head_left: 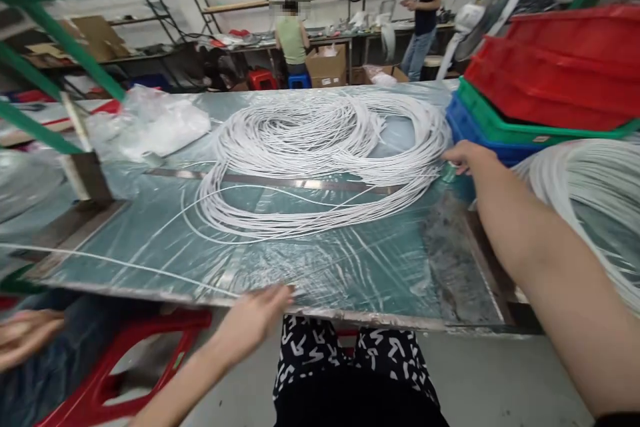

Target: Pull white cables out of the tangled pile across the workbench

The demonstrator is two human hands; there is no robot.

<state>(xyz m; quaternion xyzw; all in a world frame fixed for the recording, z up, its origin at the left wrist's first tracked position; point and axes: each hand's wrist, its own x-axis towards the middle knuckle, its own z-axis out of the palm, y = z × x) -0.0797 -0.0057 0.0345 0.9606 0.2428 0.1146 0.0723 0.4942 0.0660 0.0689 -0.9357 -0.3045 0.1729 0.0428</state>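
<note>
Coil of white cord: a large loose bundle of many loops, lying flat on the plastic-covered green table, spread wider than deep so that its long axis runs left to right across the bench; one loose strand leaves the near left side of the coil and trails leftward and toward the front edge of the table. Right hand: reached out over the right end of the table, fingertips at the right rim of the coil and touching or just beside its outer loops; fingers appear loosely curled, and whether they pinch any cord cannot be told. Left hand: at the near edge of the table, palm down with fingers spread open and gripping nothing, fingertips close to the end of the trailing strand, the coil well apart and farther up the table. Second white coil: at the right, beyond the right forearm. Stacked crates: red, green and blue, just behind the right hand. Clear plastic bag: far left of the table
</note>
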